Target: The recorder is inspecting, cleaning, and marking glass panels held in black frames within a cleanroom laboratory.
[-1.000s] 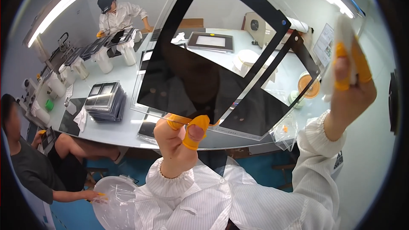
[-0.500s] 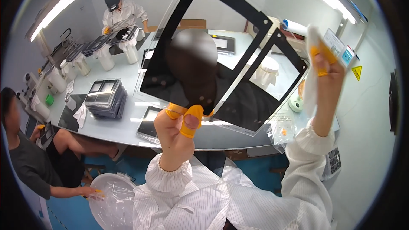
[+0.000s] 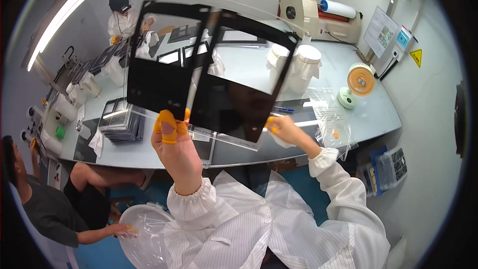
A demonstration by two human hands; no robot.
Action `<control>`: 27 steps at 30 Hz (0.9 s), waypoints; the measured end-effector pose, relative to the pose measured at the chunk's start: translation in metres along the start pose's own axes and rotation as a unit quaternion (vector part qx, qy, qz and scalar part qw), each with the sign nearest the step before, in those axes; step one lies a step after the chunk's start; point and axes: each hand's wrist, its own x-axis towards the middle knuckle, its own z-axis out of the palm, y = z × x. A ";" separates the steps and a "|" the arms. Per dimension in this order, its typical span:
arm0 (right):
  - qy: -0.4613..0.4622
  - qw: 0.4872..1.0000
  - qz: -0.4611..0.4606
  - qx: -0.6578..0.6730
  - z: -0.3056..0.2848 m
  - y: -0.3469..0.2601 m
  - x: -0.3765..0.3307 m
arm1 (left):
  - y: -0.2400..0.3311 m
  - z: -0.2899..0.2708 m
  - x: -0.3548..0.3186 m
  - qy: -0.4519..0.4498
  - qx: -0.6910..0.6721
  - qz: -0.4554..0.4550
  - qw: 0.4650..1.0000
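A: Where do we locate the panel (image 3: 224, 97)?

B: We find it raised over the bench (image 3: 376, 114), tilted, in front of the wearer. It is a clear sheet bearing two black frames.

A: How do we describe the left hand (image 3: 178, 144)?

B: We see it pinching the panel's lower edge, thumb toward us. We judge that this edge grip leaves most of the faces uncovered. Yellow cots (image 3: 167, 125) cover the fingertips, probably to keep skin off the surface.

A: And the right hand (image 3: 289, 130)?

B: We see its fingers bent together at the panel's lower right edge. We cannot tell whether they pinch that edge or only lie beside it. Something white, apparently a cloth (image 3: 283, 142), shows below the palm.

A: What do we note on the bench?

B: On the left, we note a stack (image 3: 122, 124) of framed panels, likely piled to save room. The fan (image 3: 360, 79) stands on the right, well apart from the panel. We judge that this spacing avoids knocks.
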 end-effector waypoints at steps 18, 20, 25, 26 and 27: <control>0.185 0.964 -0.004 -0.190 0.015 0.118 0.036 | -0.011 0.022 -0.006 -0.158 -0.090 -0.096 0.979; 0.232 0.964 -0.011 -0.126 0.005 0.097 0.029 | -0.013 0.022 -0.005 -0.159 -0.095 -0.091 0.979; 0.135 0.977 -0.002 0.165 -0.013 -0.015 -0.001 | -0.020 0.026 -0.007 -0.175 -0.081 -0.090 0.977; 0.104 0.973 -0.037 0.204 -0.015 -0.040 -0.007 | -0.021 0.029 -0.008 -0.176 -0.079 -0.088 0.977; 0.101 0.973 -0.026 0.207 -0.017 -0.059 -0.005 | -0.030 0.028 -0.004 -0.171 -0.076 -0.098 0.977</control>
